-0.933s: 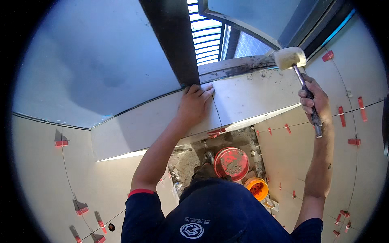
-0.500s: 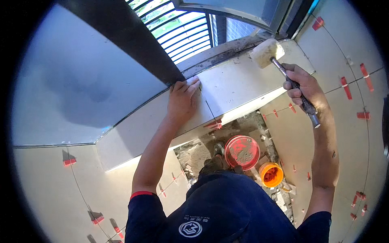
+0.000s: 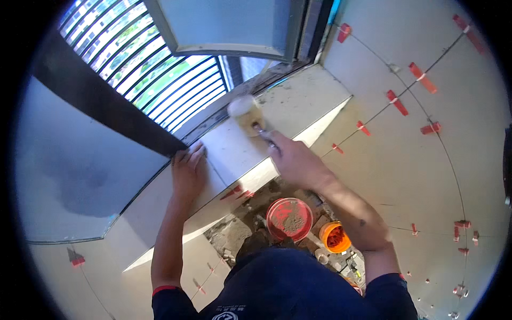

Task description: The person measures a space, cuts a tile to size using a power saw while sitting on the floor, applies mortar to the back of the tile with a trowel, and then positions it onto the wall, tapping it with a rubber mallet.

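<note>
My right hand (image 3: 298, 160) is closed around the handle of a mallet. The pale, blocky mallet head (image 3: 246, 115), slightly blurred, is over the light sill tile (image 3: 237, 154); whether it touches the tile I cannot tell. My left hand (image 3: 188, 173) lies on the sill beside the joint between two tiles, its fingers stretched toward the foot of the dark window frame (image 3: 106, 96). It holds nothing. Red wedges (image 3: 237, 192) stick out at the sill's front edge, near the lower end of that joint.
Below the sill stand a red bucket (image 3: 289, 220) of grey mortar and an orange bucket (image 3: 335, 238) with red pieces in it. An open window sash (image 3: 229, 26) hangs at the top. Red wedges and clips (image 3: 397, 102) line the right wall's tile joints.
My right hand has swung the mallet leftward over the sill, closer to my left hand. The left hand stays by the tile joint. The whole view has shifted and turned.
</note>
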Tool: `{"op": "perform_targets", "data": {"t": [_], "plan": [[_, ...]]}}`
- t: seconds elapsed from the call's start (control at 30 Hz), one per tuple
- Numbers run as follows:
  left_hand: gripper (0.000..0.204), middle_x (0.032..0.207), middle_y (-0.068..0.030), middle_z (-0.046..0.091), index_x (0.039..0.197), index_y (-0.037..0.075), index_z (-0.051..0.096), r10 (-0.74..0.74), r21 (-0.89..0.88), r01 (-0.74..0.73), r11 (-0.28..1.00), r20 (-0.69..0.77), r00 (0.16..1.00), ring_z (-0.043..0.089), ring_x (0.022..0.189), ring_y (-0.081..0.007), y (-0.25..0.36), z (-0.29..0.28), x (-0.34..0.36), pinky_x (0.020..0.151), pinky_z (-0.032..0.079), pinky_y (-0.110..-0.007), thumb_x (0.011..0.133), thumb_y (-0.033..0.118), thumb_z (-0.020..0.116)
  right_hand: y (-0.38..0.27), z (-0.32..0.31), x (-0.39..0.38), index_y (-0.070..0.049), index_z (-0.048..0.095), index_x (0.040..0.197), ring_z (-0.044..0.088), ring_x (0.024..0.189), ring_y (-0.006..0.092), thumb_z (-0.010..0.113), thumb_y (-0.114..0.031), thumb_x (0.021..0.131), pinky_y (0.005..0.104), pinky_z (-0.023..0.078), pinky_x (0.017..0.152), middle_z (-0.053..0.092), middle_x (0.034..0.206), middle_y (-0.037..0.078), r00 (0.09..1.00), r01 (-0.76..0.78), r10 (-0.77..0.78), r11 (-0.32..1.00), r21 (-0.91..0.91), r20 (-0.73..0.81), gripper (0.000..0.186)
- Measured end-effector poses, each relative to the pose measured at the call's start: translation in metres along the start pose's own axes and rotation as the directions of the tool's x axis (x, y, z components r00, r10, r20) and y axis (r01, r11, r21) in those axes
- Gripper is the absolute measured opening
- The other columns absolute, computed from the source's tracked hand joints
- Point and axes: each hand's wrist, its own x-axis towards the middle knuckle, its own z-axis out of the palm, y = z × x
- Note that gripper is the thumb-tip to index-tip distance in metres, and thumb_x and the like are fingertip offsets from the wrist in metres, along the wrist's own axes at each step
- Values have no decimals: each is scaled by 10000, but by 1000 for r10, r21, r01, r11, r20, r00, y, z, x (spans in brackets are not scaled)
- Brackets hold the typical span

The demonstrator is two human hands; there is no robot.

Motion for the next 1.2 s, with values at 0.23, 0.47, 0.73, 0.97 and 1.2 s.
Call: {"op": "perform_targets", "data": {"t": [0.23, 0.47, 0.73, 0.97, 1.2], "plan": [[349, 1270, -44, 611, 1142, 60, 636, 14, 5, -14, 1000, 40, 999, 552, 1010, -317, 13, 0, 7, 951, 402, -446, 809, 74, 533, -9, 0, -11, -48, 477, 1271, 623, 821, 459, 415, -226, 958, 534, 483, 751, 632, 834, 296, 999, 19, -20, 999, -35, -26, 365], [356, 1245, -107, 607, 1172, 64, 597, 23, 140, -34, 990, 78, 997, 565, 988, -344, -7, 1, -11, 966, 383, -450, 826, 74, 517, -5, 22, -11, -91, 476, 1302, 618, 859, 460, 430, -220, 954, 514, 482, 776, 637, 872, 287, 1000, 12, -11, 999, -51, 20, 374], [377, 1153, -94, 651, 1050, 36, 662, -146, -130, 130, 983, -125, 981, 571, 987, -337, -21, -21, -25, 898, 471, -408, 702, -28, 529, -12, 14, -15, -42, 508, 1210, 620, 798, 460, 462, -211, 945, 518, 479, 694, 630, 813, 283, 1000, -19, 20, 992, -126, 4, 318], [567, 1348, -66, 535, 1280, 58, 527, -2, 85, -12, 996, 170, 985, 545, 1023, -307, -10, -15, -4, 940, 450, -387, 715, 46, 570, -19, 5, -8, -57, 521, 1225, 616, 838, 458, 467, -226, 947, 494, 484, 721, 633, 852, 281, 1000, -2, 2, 997, -83, 5, 330], [548, 1368, -39, 517, 1269, 87, 537, -11, 91, -12, 996, 253, 967, 512, 1105, -292, -10, -11, -4, 975, 427, -416, 723, 87, 586, -16, 25, -5, -34, 516, 1233, 620, 842, 436, 472, -220, 948, 462, 482, 724, 628, 878, 284, 999, 4, -5, 1000, -26, -46, 344]]}}
